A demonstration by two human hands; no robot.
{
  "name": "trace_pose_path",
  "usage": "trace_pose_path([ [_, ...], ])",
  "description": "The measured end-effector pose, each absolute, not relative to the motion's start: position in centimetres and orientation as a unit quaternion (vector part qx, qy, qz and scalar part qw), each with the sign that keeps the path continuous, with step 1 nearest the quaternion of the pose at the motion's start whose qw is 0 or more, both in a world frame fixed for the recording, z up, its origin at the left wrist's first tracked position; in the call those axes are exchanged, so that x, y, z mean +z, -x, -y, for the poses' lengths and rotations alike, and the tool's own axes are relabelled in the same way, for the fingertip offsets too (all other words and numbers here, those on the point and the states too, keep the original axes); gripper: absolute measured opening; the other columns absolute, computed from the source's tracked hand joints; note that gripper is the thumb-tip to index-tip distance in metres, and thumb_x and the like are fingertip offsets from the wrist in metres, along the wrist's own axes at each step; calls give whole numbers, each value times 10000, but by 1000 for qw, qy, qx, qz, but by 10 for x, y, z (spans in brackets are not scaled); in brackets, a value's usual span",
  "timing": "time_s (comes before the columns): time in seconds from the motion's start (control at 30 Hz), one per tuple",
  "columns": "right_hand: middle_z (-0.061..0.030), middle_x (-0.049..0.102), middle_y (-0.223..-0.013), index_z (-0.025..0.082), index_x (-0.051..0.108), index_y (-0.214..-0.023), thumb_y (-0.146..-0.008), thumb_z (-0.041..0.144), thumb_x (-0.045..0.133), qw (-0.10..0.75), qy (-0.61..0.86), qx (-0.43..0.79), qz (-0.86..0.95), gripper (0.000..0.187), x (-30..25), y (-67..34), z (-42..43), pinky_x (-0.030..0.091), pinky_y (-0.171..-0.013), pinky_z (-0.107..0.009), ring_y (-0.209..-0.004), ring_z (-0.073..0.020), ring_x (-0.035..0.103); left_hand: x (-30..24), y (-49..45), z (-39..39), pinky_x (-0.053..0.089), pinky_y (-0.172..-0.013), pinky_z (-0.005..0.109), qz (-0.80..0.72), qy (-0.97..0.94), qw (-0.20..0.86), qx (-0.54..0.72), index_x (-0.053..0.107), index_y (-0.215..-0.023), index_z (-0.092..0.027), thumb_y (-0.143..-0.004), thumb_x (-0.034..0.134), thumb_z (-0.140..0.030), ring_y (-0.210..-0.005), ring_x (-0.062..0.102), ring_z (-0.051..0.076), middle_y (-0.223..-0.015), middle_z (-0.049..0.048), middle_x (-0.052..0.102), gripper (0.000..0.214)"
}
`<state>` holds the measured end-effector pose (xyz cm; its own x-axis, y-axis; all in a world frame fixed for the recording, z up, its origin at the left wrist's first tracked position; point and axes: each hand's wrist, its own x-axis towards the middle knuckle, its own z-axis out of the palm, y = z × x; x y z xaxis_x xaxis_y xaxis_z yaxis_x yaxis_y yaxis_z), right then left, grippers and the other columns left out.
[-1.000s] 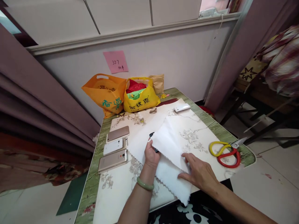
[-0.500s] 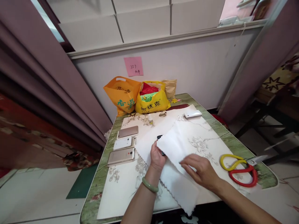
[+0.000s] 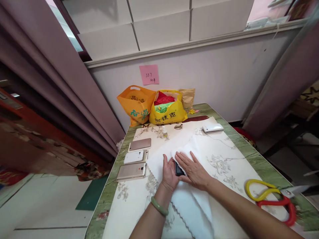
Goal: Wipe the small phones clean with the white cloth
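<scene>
My left hand [image 3: 169, 172], with a green bangle on its wrist, grips a dark phone [image 3: 178, 169] over a white cloth with zigzag edges [image 3: 189, 205]. Only part of the phone shows between my two hands. My right hand [image 3: 193, 167] lies flat with fingers stretched out, pressing a fold of the cloth onto the phone. The cloth lies on a table with a floral cover [image 3: 224, 166].
Three phones [image 3: 136, 156] lie in a column at the table's left. A white phone [image 3: 212, 127] sits at the back right. Yellow and red scissors [image 3: 271, 197] rest at the right edge. Orange [image 3: 136, 104] and yellow bags [image 3: 168, 111] stand by the wall.
My right hand moved left from the cloth's lower edge and now lies flat over the phone. The cloth has been folded in over it. The camera view has shifted.
</scene>
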<state>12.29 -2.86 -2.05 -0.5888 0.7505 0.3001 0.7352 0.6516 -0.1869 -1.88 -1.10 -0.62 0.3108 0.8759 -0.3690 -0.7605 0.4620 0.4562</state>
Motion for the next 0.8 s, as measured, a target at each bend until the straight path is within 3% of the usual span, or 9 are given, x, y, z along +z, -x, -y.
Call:
trace_pose_path([
  [0.13, -148, 178, -1576, 159, 50, -1544, -923, 664, 334, 195, 452, 10, 870, 849, -24, -125, 20, 52, -1165, -558, -1454, -282, 176, -5, 18, 11, 437, -996, 465, -248, -129, 822, 496, 624, -1171, -142, -824, 475, -681, -1120, 610, 320, -1140, 166, 676, 657],
  [0.3, -155, 219, -1565, 144, 78, -1544, -939, 621, 351, 218, 440, 12, 871, 818, -29, -127, 21, 68, -1168, -562, -1453, -292, 181, -7, 19, 12, 417, -1016, 461, -253, -112, 818, 504, 624, -1161, -131, -816, 488, -679, -1127, 607, 324, -1149, 177, 668, 662],
  [0.47, -153, 369, -1506, 151, 224, -1522, -922, 642, 378, 236, 336, 60, 910, 790, -19, -132, 25, 118, -1171, -557, -1417, -285, 291, -12, 21, 11, 449, -978, 455, -281, -35, 792, 540, 634, -1072, -141, -805, 567, -621, -1028, 653, 305, -1009, 144, 707, 553],
  [0.67, -75, 516, -1417, 204, 436, -1424, -985, 535, 317, 252, 216, 130, 934, 562, -7, -137, 29, 170, -1186, -468, -1366, -210, 396, -16, 25, 11, 496, -867, 487, -386, 3, 758, 525, 595, -1181, -165, -744, 611, -668, -829, 695, 299, -854, 112, 716, 667],
  [0.8, -93, 420, -1485, 216, 309, -1497, -987, 483, 373, 250, 341, 83, 902, 579, -17, -132, 22, 147, -1176, -516, -1397, -244, 340, -12, 21, 9, 472, -942, 438, -310, -48, 782, 538, 638, -1102, -128, -826, 553, -597, -968, 674, 297, -981, 147, 717, 550],
])
